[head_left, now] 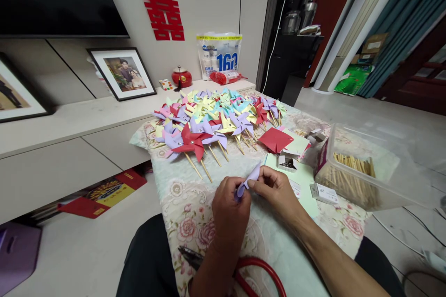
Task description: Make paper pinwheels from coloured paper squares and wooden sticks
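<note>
Both hands hold a purple paper pinwheel (251, 177) above the near part of the table. My left hand (232, 202) is closed around its lower left side. The fingers of my right hand (275, 188) pinch its right edge. Whether a pin or stick is in it, I cannot tell. Beneath my left forearm lie scissors with red handles (263, 264), partly covered. Beyond the hands, many finished pinwheels on sticks are heaped, with a red pinwheel (191, 141) in front. Red paper squares (276, 140) and a small open box of dark pins (287, 162) are right of the heap.
A clear plastic bin (390, 158) of wooden sticks stands at the table's right, beside a small white box (324, 193). A white cabinet (69, 125) runs along the left, bearing framed photos (122, 73), a red jar (181, 77) and a bag of cups (219, 55).
</note>
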`<move>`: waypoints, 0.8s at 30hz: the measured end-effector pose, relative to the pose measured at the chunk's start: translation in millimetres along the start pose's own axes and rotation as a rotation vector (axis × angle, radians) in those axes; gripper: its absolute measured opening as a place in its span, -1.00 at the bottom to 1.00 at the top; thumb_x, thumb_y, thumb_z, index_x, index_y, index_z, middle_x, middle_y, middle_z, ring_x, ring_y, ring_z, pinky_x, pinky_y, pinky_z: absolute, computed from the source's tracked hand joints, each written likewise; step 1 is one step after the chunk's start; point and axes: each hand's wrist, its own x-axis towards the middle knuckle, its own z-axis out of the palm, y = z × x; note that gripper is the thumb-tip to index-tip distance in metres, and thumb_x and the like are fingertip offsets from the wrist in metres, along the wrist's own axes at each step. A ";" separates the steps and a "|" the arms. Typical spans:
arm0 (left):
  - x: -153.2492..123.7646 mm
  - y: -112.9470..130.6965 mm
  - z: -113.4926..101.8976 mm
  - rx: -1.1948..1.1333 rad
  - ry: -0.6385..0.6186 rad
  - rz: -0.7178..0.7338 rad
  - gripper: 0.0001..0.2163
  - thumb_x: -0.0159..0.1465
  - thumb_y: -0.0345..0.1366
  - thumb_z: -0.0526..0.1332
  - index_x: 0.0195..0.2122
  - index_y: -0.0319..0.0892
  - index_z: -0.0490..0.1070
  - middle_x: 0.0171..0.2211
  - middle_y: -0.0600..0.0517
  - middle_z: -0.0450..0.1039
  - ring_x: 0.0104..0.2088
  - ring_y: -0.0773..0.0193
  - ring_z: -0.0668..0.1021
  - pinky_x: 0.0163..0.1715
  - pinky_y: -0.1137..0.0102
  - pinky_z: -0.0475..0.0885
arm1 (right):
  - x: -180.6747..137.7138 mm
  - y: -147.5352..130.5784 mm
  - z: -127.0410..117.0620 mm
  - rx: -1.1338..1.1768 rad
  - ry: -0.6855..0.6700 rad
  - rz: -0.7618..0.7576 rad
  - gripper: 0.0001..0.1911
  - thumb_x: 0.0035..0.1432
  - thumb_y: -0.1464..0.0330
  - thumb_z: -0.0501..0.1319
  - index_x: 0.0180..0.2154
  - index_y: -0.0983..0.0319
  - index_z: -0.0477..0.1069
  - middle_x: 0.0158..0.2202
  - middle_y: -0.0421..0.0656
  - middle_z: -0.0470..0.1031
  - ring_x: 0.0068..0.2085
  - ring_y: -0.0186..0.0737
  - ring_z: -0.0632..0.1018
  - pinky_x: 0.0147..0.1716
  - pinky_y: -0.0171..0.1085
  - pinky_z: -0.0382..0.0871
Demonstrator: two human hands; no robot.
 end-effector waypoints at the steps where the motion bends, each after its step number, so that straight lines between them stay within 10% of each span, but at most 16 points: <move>1: 0.0 0.4 0.1 -0.021 0.002 -0.027 -0.91 0.13 -0.43 0.20 -0.41 -0.09 0.44 -0.47 0.08 0.49 -0.41 0.22 0.50 -0.34 0.38 0.34 | 0.0 0.1 0.0 -0.002 0.004 -0.005 -0.63 0.00 0.16 0.36 -0.57 0.19 0.24 -0.58 -0.32 0.13 -0.49 -0.33 0.17 -0.49 -0.31 0.04; 11: 9.7 -5.1 6.2 -0.904 -0.016 -0.677 -0.79 0.04 -0.27 0.38 -0.28 -0.19 0.53 -0.36 0.05 0.60 -0.32 0.21 0.58 -0.24 0.37 0.43 | -2.3 0.4 -1.7 0.093 0.144 -0.115 -0.75 0.13 0.14 0.31 -0.33 0.19 0.48 -0.47 -0.23 0.37 -0.43 -0.26 0.31 -0.44 -0.27 0.14; 24: 10.4 -0.8 5.0 -1.002 -0.078 -0.717 -0.72 -0.04 -0.31 0.46 -0.28 -0.24 0.58 -0.35 0.00 0.64 -0.24 0.12 0.63 -0.10 0.26 0.46 | 4.4 4.2 -6.9 0.212 0.022 0.006 -0.53 0.05 0.13 0.39 -0.06 0.23 0.49 -0.26 -0.12 0.54 -0.26 -0.17 0.53 -0.26 -0.20 0.38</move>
